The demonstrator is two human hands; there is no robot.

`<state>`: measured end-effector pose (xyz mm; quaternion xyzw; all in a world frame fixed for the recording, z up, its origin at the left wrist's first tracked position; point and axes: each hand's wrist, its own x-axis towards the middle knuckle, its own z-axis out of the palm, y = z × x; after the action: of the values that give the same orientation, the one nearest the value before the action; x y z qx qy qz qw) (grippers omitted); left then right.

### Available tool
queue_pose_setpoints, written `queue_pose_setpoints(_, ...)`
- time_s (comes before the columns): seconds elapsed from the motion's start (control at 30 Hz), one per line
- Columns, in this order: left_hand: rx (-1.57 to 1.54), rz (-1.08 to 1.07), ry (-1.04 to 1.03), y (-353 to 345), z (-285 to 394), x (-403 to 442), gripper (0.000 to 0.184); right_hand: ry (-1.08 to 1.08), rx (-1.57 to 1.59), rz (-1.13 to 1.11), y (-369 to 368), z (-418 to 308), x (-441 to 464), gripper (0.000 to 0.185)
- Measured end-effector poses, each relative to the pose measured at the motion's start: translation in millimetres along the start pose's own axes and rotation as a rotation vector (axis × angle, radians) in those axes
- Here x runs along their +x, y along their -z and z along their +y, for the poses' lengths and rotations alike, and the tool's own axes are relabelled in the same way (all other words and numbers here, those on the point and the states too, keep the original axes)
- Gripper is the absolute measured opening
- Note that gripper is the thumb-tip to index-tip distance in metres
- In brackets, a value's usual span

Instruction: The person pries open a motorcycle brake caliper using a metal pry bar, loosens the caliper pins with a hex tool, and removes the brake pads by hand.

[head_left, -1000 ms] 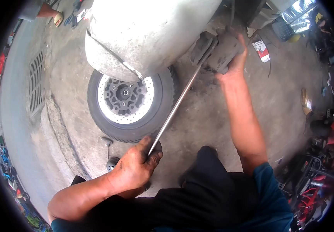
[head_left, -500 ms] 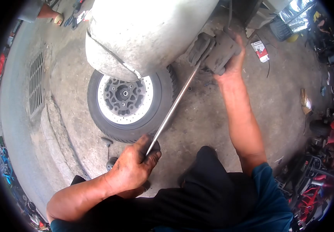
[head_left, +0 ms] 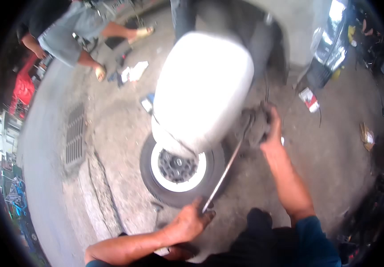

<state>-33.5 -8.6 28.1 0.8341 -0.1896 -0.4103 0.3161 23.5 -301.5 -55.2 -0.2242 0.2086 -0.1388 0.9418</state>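
The left grip (head_left: 186, 226) was curled round the near end of a metal rod (head_left: 224, 176), whose far end met a dark metal part (head_left: 257, 128) that the right grip (head_left: 274, 132) clasped from its right side. Left of this part, a white fender (head_left: 203, 89) partly hid a wheel (head_left: 181, 169) on the floor (head_left: 321, 164).

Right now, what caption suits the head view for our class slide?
Left hand grips a rod; right hand holds a dark part.

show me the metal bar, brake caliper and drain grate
metal bar (head_left: 224, 175), head view, middle of the shaft
brake caliper (head_left: 258, 127), head view, blurred main body
drain grate (head_left: 75, 137), head view, slotted middle
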Motion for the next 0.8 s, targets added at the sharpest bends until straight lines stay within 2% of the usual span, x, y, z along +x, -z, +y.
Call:
queue_pose_setpoints(0.03, -0.008, 0.01, -0.079, 2, -11, 4, 0.051, 0.028, -0.026, 0.024, 2, 2, 2, 0.032)
queue_pose_setpoints(0.07, -0.136, -0.041, 0.029, 11, 7, 0, 0.051, -0.015, -0.1, -0.108, 1, -2, -1, 0.037)
queue_pose_setpoints(0.1, -0.376, -0.149, 0.147, 18, 12, 1, 0.054, -0.029, -0.027, 0.004, -23, -6, -12, 0.027)
queue_pose_setpoints(0.17, -0.634, -0.207, 0.264, 32, 37, -16, 0.045, -0.028, -0.025, -0.027, -19, -5, -10, 0.029)
queue_pose_setpoints(0.2, -0.661, -0.223, 0.246, 38, 44, -21, 0.046, -0.027, -0.024, -0.032, -20, -4, -12, 0.029)
queue_pose_setpoints(0.33, -0.256, -0.251, 0.208, 46, 70, -46, 0.068, -0.038, -0.047, 0.026, -23, -10, -29, 0.031)
queue_pose_setpoints(0.37, -0.319, -0.171, 0.2, 39, 66, -46, 0.053, -0.019, -0.05, 0.04, -15, -9, -25, 0.031)
queue_pose_setpoints(0.43, -0.352, -0.073, 0.154, 28, 39, -34, 0.051, 0.002, -0.062, 0.067, -2, -1, -8, 0.03)
queue_pose_setpoints(0.53, -0.297, -0.117, 0.001, 21, -8, -15, 0.058, 0.138, -0.159, 0.002, -6, -2, -10, 0.031)
queue_pose_setpoints(0.6, -0.675, -0.134, 0.122, 18, 14, -29, 0.064, 0.231, -0.205, 0.018, -7, -4, -23, 0.033)
queue_pose_setpoints(0.63, -0.848, -0.167, 0.2, 18, 24, -30, 0.067, 0.165, -0.219, 0.061, -13, -8, -30, 0.035)
queue_pose_setpoints(0.67, -0.443, -0.218, -0.1, 19, -2, -20, 0.075, 0.178, -0.207, 0.035, -11, -10, -31, 0.035)
queue_pose_setpoints(0.7, -0.756, -0.175, 0.242, 21, 57, -45, 0.075, 0.163, -0.246, 0.037, -14, -16, -37, 0.036)
queue_pose_setpoints(0.73, -0.7, -0.153, 0.245, 18, 55, -44, 0.074, 0.255, -0.324, 0.038, -10, -12, -33, 0.034)
queue_pose_setpoints(0.8, -0.653, -0.114, 0.221, 12, 34, -42, 0.071, 0.22, -0.337, 0.042, -19, -21, -46, 0.035)
